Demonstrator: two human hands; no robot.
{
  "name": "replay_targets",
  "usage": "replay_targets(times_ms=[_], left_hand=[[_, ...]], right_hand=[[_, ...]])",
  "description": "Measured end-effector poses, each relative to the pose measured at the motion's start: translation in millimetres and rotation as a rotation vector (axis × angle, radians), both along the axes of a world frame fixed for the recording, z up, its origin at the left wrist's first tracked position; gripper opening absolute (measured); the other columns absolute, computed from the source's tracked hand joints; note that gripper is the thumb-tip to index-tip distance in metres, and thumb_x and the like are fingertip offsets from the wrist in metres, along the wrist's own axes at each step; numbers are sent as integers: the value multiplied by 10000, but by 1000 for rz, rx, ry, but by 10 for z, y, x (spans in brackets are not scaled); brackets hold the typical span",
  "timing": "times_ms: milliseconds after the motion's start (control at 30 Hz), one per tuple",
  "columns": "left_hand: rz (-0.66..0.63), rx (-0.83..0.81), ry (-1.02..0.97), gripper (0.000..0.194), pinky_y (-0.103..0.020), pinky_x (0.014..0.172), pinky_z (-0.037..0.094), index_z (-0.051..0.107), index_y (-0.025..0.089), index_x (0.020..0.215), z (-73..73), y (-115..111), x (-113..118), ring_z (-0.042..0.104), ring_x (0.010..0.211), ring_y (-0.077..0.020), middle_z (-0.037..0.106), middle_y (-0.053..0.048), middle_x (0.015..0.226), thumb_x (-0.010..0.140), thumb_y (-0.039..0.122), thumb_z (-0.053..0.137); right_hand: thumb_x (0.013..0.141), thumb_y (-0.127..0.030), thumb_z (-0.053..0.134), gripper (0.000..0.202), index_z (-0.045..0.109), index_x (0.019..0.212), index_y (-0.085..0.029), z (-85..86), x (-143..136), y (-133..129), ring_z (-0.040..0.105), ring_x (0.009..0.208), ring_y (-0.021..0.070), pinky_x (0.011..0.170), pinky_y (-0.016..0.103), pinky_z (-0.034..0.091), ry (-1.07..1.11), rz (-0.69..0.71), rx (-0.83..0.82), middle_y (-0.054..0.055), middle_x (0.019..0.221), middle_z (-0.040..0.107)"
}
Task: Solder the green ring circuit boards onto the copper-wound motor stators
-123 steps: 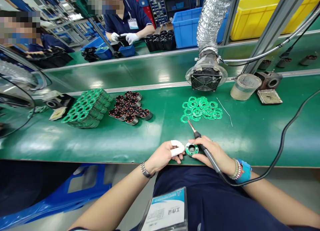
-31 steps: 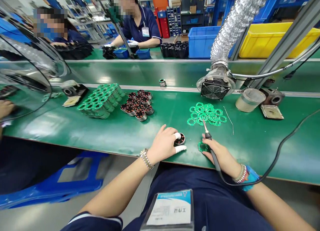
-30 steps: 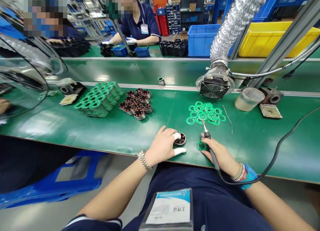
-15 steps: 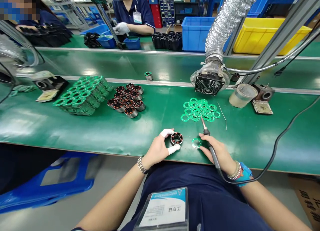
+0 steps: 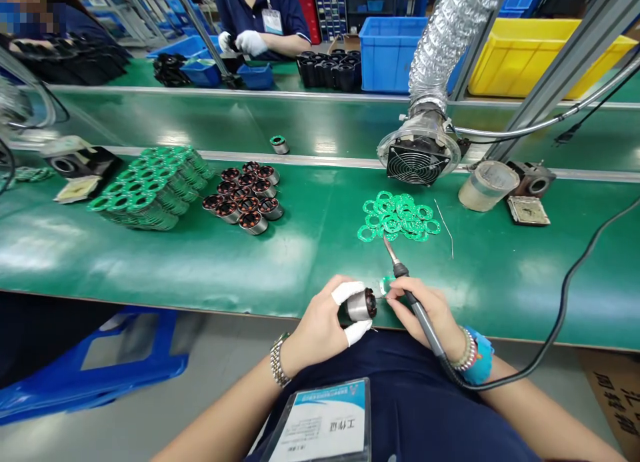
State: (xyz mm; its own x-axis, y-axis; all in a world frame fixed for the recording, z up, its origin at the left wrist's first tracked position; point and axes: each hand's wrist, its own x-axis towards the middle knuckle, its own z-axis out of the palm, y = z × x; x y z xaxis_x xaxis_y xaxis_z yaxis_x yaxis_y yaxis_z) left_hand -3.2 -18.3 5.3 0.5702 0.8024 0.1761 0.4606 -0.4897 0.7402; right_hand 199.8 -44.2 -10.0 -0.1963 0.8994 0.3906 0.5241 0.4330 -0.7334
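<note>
My left hand [image 5: 327,315], with white covers on its thumb and a finger, grips a motor stator [image 5: 359,305] by its silver side. The stator lies tilted, its dark wound end turned to the right. Close beside it, my right hand [image 5: 425,309] holds a soldering iron [image 5: 417,309], its tip pointing up and away toward the loose boards. Between the same hand's thumb and fingertips is a green ring circuit board [image 5: 385,287], partly hidden by the fingers. A small gap separates board and stator. Loose green ring boards [image 5: 400,215] lie in a heap beyond.
Wound stators [image 5: 245,195] stand grouped left of centre, near stacked green boards [image 5: 150,185]. A fan on a duct [image 5: 417,162] hangs over the bench. At right are a cup [image 5: 487,185], a soldering iron stand [image 5: 533,189] and solder wire [image 5: 444,229]. A co-worker [image 5: 265,22] sits opposite.
My left hand has tilted the stator from facing up to facing right. My right hand has lifted the ring board and brought it nearer the stator, and the iron has shifted left.
</note>
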Motion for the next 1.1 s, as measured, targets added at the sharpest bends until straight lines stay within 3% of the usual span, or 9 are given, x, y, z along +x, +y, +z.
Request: replay_targets(times_ms=[100,267,367,433,600,867,1100], left_hand=[[-29,20,29,387,-311,743,487,487,184,1082,-24,-16,22,539,848,-168,496,-65,988,719,189,623],[28,46,-4,433,-333,794,471,459,187,1088,-93,57,-23,532,889,-176,494,-63,997,694,149,635],[22,20,2,445,-334,798,468,461,186,1093,-146,108,-39,531,887,-174,491,-60,995,688,143,640],[13,-3,5,445,-333,793,469,468,189,1100,-176,129,-30,530,881,-171,486,-59,996,691,150,641],[6,-29,-14,459,-337,797,467,470,199,1118,-205,160,1,530,875,-167,484,-54,995,694,147,637],[1,-19,-15,455,-333,783,468,472,190,1113,-218,184,-3,525,875,-166,480,-58,990,691,137,633],[4,-19,-12,446,-340,782,473,473,200,1106,-211,187,-1,525,873,-170,477,-56,984,692,146,631]], right_hand=[[804,-112,515,236,513,1019,-209,-27,40,-3,615,699,118,687,220,496,-25,17,-16,11,791,627],[828,-141,526,154,572,956,-213,-16,278,-89,625,716,129,696,235,495,-24,-6,-70,13,783,650],[836,-159,534,221,579,1046,-210,-5,402,-170,607,632,122,622,233,492,20,-7,-52,-5,686,634],[825,-174,555,254,586,1076,-204,-2,438,-205,615,672,138,634,252,499,43,-21,-28,13,726,647],[818,-172,560,162,636,954,-217,9,439,-207,650,783,151,711,257,518,15,-113,-107,26,846,690],[809,-200,569,136,653,914,-222,16,432,-161,678,794,163,832,300,516,-44,-91,-110,14,847,719],[797,-186,577,139,656,906,-223,6,429,-160,672,775,156,765,273,534,-31,-90,-124,11,832,717]])
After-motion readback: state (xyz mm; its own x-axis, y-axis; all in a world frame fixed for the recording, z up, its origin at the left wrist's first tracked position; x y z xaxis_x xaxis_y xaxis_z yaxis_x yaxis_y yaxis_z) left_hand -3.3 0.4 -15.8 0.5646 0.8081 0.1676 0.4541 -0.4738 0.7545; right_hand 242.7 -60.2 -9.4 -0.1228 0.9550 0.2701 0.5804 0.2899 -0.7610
